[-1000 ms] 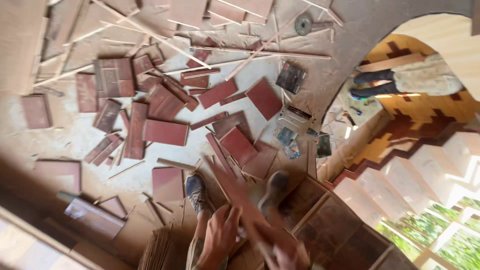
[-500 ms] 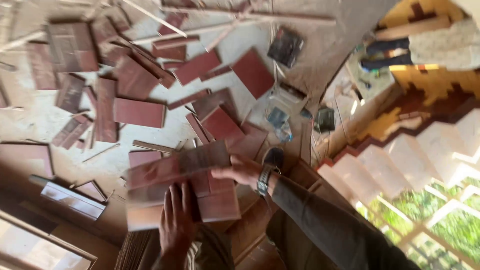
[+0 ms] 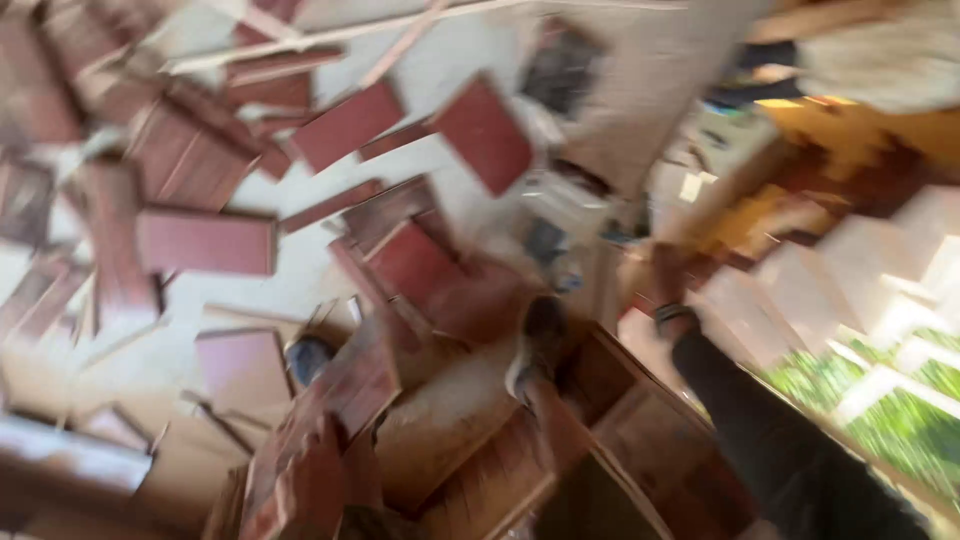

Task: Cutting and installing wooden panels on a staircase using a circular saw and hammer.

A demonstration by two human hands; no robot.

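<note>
Left hand (image 3: 318, 478): fingers clamped on a stack of reddish tiles (image 3: 325, 415), low in view — blurred.
Right hand (image 3: 668, 280): reaches out past a watch strap; fingers smeared, grip cannot be told.
Floor (image 3: 300, 280): scattered red tiles (image 3: 205, 240), outlines soft.
Lower edge: cut off.

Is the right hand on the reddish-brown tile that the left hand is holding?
No. Only the left hand grips the reddish-brown tile; the right hand is stretched out well off to the side.

Reddish-brown tiles (image 3: 205, 242) lie on a pale dusty floor (image 3: 440, 70); the sleeve (image 3: 770, 440) is black, the wooden crate (image 3: 640, 420) orange-brown, the steps (image 3: 850, 150) yellow.
</note>
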